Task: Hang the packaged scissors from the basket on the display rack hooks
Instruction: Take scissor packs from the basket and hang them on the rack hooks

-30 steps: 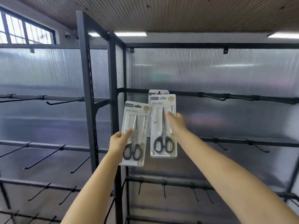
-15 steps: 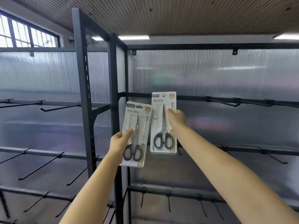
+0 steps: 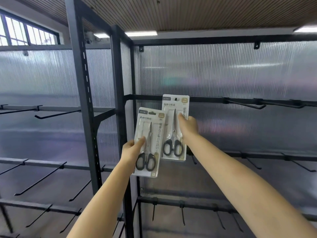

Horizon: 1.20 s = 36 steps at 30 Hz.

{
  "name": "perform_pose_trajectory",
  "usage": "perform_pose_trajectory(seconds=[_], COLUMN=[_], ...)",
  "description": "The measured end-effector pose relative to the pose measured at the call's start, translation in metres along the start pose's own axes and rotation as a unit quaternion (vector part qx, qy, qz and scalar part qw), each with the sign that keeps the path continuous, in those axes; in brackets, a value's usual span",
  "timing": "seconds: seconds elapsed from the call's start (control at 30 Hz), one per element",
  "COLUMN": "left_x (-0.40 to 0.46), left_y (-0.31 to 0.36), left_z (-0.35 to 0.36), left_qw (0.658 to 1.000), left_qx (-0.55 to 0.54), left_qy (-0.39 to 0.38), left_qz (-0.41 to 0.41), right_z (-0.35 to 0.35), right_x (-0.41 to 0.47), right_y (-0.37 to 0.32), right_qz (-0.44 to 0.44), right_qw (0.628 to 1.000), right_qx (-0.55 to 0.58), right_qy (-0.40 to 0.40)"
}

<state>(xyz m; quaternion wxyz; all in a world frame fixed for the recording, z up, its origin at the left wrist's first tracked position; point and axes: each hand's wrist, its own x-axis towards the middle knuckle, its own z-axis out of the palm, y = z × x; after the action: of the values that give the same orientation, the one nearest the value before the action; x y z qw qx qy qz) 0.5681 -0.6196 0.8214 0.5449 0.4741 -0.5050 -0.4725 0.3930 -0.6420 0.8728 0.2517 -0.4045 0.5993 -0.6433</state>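
Behind black rack (image 3: 80, 103) — ribbed translucent panels (image 3: 223, 74).

I have both arms stretched forward and up; my left hand (image 3: 133, 151) and right hand (image 3: 188, 125) each pinch something flat.

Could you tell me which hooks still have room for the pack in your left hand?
Bare hooks right of the right-hand pack on that rail, and the left bay's hooks. Crowded only around that pack, where both hands work.
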Motion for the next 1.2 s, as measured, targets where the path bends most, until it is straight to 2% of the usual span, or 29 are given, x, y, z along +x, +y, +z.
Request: perform_pose_trajectory(seconds=[0.27,0.47,0.73,0.93,1.2], left_x=[0.014,0.018,0.024,0.017,0.024], left_y=[-0.005,-0.005,-0.006,-0.004,-0.014], left_z=[-0.003,-0.004,-0.009,-0.003,0.003], left_qw=[1.000,0.999,0.999,0.999,0.999], left_qx=[-0.015,-0.030,-0.024,-0.034,-0.028], left_qy=[-0.003,0.005,0.004,-0.015,-0.021], left_qz=[-0.016,-0.025,-0.028,-0.028,-0.035], right_z=[-0.003,-0.005,-0.004,-0.010,-0.009], right_x=[0.004,-0.001,0.010,0.020,0.023], right_y=[0.004,-0.002,0.001,0.009,0.011], right_qz=[-0.051,-0.084,-0.033,-0.059,-0.101], right_qw=[0.998,0.996,0.998,0.997,0.986], right_qx=[-0.031,0.016,0.050,-0.049,-0.116], right_qy=[0.037,-0.001,0.008,0.028,0.055])
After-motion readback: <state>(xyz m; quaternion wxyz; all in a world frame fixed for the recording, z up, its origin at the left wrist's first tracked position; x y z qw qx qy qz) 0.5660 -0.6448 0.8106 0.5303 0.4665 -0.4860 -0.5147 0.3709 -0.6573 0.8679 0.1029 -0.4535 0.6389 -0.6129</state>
